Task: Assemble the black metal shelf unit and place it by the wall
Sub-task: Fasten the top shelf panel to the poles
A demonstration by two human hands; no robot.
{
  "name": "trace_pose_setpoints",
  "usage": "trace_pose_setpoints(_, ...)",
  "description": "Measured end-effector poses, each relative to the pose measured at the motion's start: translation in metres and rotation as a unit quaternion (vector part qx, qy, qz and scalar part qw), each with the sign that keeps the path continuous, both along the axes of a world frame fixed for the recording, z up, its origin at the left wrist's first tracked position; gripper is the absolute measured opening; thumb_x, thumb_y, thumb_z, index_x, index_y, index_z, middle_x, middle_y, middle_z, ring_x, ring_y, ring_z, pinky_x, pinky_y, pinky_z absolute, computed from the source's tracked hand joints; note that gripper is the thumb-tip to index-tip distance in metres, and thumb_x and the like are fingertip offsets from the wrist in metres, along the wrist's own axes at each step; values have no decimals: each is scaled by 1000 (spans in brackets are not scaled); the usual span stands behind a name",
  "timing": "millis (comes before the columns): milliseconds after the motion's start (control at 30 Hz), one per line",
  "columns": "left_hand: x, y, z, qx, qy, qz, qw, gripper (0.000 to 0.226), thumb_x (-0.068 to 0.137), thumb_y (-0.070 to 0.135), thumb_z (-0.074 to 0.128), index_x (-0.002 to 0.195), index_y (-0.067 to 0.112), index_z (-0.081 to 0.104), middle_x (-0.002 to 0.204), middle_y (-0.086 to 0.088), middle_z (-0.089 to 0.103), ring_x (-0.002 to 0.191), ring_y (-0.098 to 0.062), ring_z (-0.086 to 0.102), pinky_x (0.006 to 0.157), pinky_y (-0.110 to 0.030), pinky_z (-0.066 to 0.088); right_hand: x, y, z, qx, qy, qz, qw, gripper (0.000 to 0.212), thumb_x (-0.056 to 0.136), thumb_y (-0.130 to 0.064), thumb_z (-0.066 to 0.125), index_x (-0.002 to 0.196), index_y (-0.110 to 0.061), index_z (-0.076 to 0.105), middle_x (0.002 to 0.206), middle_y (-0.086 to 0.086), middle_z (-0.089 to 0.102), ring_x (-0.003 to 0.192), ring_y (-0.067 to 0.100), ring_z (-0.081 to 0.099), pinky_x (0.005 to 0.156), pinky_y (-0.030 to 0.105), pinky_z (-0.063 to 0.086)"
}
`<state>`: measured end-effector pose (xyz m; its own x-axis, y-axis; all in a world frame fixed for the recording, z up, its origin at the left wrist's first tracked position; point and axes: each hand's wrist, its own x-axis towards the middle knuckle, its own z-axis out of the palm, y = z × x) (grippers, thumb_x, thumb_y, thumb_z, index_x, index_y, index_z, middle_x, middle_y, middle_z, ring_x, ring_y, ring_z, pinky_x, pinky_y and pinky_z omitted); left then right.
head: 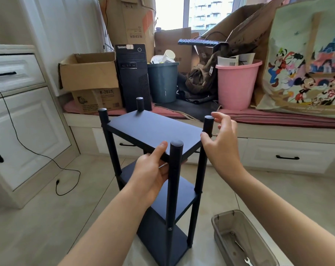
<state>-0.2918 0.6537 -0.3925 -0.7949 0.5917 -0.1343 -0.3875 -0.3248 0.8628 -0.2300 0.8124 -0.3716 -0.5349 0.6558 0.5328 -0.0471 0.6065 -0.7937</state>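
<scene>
Left hand (153, 173) gripping black shelf unit (153, 129), right hand (222, 139) beside post

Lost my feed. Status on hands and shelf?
Left hand gripping top shelf edge. Right hand open by rear post. Shelf unit upright on floor. Tool tray at right.

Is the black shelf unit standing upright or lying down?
Upright: the shelf unit stands on the floor, posts vertical, three shelves level.
</scene>
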Motion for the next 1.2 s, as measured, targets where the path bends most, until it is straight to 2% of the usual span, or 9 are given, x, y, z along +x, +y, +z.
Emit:
trace_pose_setpoints(100, 0, 13, 2, 43, 1, -9, 999, 43, 102, 29, 57, 131, -3, 55, 92, -11, 78, 93, -37, 75, 68, -31, 61, 13, -13, 12, 51, -8, 31, 998, 12, 96, -14, 57, 100, -20, 66, 106, -4, 54, 102, 14, 50, 79, 9, 34)
trace_pose_setpoints(167, 1, 22, 1, 53, 14, -21, 998, 40, 104, 29, 53, 129, -2, 57, 97, -12, 78, 92, -34, 76, 65, -28, 59, 18, -24, 16, 45, -11, 90, 995, 20, 99, -21, 53, 89, -16, 69, 95, -5, 59, 88, 9, 55, 74, 13, 38)
trace_pose_setpoints(267, 5, 36, 2, 45, 13, -4, 999, 38, 102, 30, 56, 117, -4, 63, 95, -15, 77, 82, -26, 77, 66, -31, 60, 24, -30, 14, 43, -18, 135, 990, 19, 98, -30, 55, 90, -16, 65, 81, 0, 62, 74, 13, 59, 70, 26, 46)
trace_pose_setpoints(400, 16, 55, 5, 34, -5, 33, 999, 41, 97, 30, 64, 120, -3, 62, 99, -18, 76, 83, -27, 75, 75, -38, 61, 27, -18, 6, 56, -58, 114, 990, 18, 91, -44, 60, 92, -26, 59, 55, -8, 46, 51, 5, 42, 52, 17, 35)
trace_pose_setpoints(533, 35, 71, 10, 41, -38, 54, 997, 38, 96, 24, 67, 123, -2, 61, 103, -18, 75, 81, -23, 76, 64, -30, 61, 25, -6, 4, 64, -75, 96, 990, 18, 92, -36, 65, 87, -23, 53, 59, -11, 51, 55, -1, 50, 52, 11, 36)
trace_pose_setpoints(733, 42, 82, 5, 23, -37, 79, 996, 37, 96, 24, 66, 123, 1, 56, 110, -19, 73, 96, -30, 74, 74, -36, 61, 29, 2, 2, 91, -78, 74, 990, 24, 92, -32, 65, 77, -21, 50, 59, -11, 49, 58, -3, 51, 53, 12, 36)
trace_pose_setpoints(900, 39, 77, 2, 38, -19, 62, 997, 37, 96, 18, 65, 125, -3, 55, 108, -21, 74, 89, -28, 76, 70, -36, 62, 36, 3, 7, 90, -84, 94, 988, 23, 92, -32, 67, 75, -22, 54, 57, -11, 48, 58, 1, 49, 54, 12, 35)
trace_pose_setpoints(1067, 30, 69, -8, 8, 45, 40, 998, 49, 95, 17, 67, 135, -4, 49, 115, -21, 71, 103, -30, 73, 89, -44, 60, 44, 8, 12, 83, -85, 142, 983, 31, 90, -30, 68, 66, -29, 49, 51, -16, 46, 51, 3, 43, 52, 11, 33)
trace_pose_setpoints(1200, 31, 71, -11, 15, 56, 42, 997, 53, 94, 19, 68, 138, -1, 46, 117, -19, 71, 100, -25, 74, 79, -36, 62, 43, 9, 10, 64, -73, 161, 982, 30, 91, -27, 68, 67, -27, 51, 53, -19, 48, 51, 2, 42, 52, 10, 33)
